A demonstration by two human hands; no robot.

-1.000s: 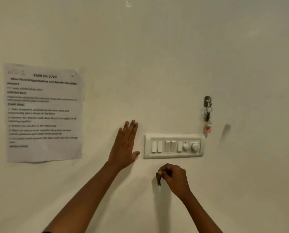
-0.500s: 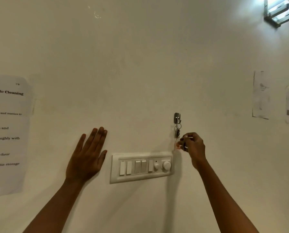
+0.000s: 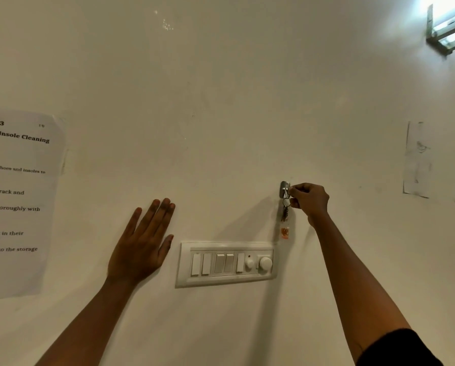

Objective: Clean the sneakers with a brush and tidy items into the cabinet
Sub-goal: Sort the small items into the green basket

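Note:
I face a cream wall. A small metal hook (image 3: pixel 284 188) is fixed above the switch panel. A bunch of keys (image 3: pixel 285 213) with an orange tag (image 3: pixel 284 233) hangs from the hook by its ring. My right hand (image 3: pixel 308 200) is at the hook, fingers pinched on the key ring. My left hand (image 3: pixel 144 243) lies flat on the wall, fingers spread, left of the switch panel and holding nothing. No sneakers, brush or cabinet are in view.
A white switch panel (image 3: pixel 227 264) with several switches and two knobs sits below the hook. A printed task sheet (image 3: pixel 15 202) is taped at the left. Two paper slips (image 3: pixel 416 159) hang at the right, and a lit wall lamp (image 3: pixel 448 27) is at the top right.
My right hand rose from below the switch panel, holding keys, up to the hook. The view shifted right and up. My left hand stayed flat on the wall.

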